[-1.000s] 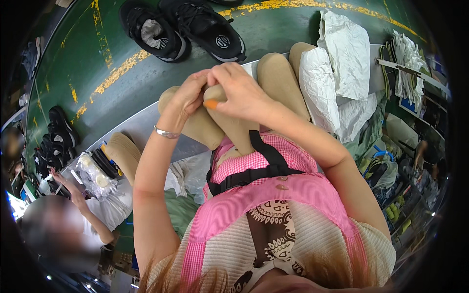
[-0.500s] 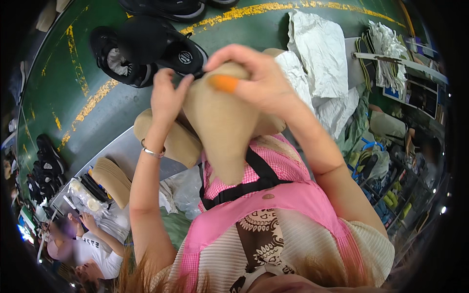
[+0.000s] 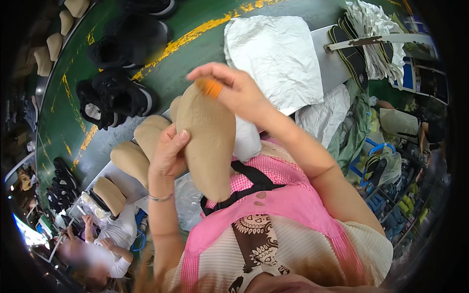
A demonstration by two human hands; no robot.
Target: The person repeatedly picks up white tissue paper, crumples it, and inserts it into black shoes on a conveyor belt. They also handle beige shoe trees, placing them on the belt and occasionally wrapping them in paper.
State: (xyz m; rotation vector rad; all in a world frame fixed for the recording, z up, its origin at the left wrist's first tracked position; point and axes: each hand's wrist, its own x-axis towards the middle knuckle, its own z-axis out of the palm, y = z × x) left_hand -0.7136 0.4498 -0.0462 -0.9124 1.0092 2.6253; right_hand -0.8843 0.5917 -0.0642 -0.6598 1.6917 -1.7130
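Note:
A beige moulded shoe insert [image 3: 207,134] stands tilted in front of my apron, its narrow end pointing down. My left hand [image 3: 168,151] grips its left side, the thumb pressed on its face. At its upper end is my right hand [image 3: 234,90], slightly blurred, with an orange-wrapped thumb on the face and the fingers reaching over the top. Behind the insert, below my right wrist, shows a crumpled white paper wad [image 3: 247,140]. More beige inserts [image 3: 129,158] lie just left of my left hand.
Black shoes [image 3: 115,95] rest on the green surface [image 3: 190,58] beyond my hands. White paper sheets [image 3: 273,58] lie to the right, near a metal bar [image 3: 386,40] with stacked dark insoles [image 3: 348,53]. A co-worker [image 3: 115,234] is at lower left.
The held insert has shifted slightly left and down, and my left hand has moved lower on its side. The white paper wad has come into sight. The whole view has shifted.

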